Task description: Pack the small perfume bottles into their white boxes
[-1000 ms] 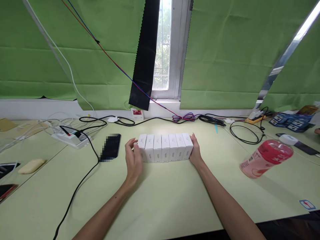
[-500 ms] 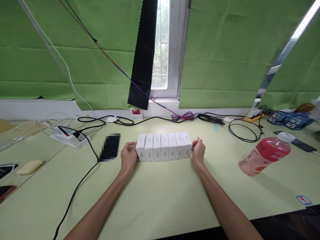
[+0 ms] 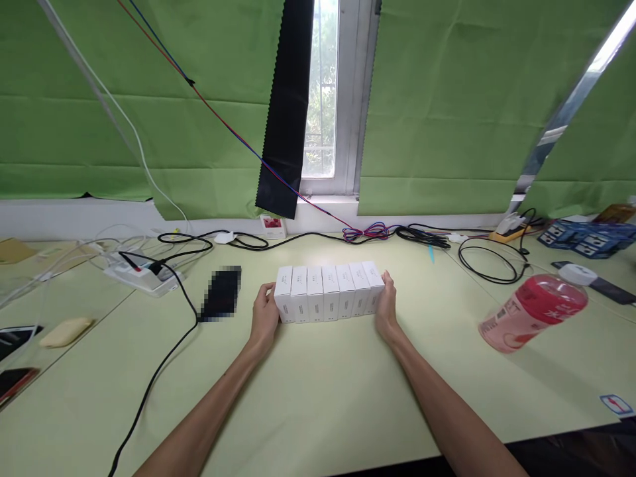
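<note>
Boxes [image 3: 328, 293], seven small white ones, stand upright in a tight row on the table [image 3: 322, 397], just ahead of the person and in front of the window [image 3: 322, 93]. Their sides touch, so the row reads as one block, and it is held that way from both ends: pressure from each side keeps the cartons squared and flush.

The left hand [image 3: 264, 317] presses flat against the left end box, fingers together and pointing up, thumb near the top edge. The right hand [image 3: 386, 306] does the same on the right end, palm turned inward. Both are open and flat, clamping the row between them rather than curling round any single box; whether the fingertips reach behind the row is hard to tell from this angle. Both forearms stretch forward over the table, angled inward toward the row.

A phone [image 3: 221, 293] lies left of the row, with a black cable [image 3: 163, 361] running past it. A pink bottle [image 3: 534, 313] lies on its side, well apart to the right.
</note>
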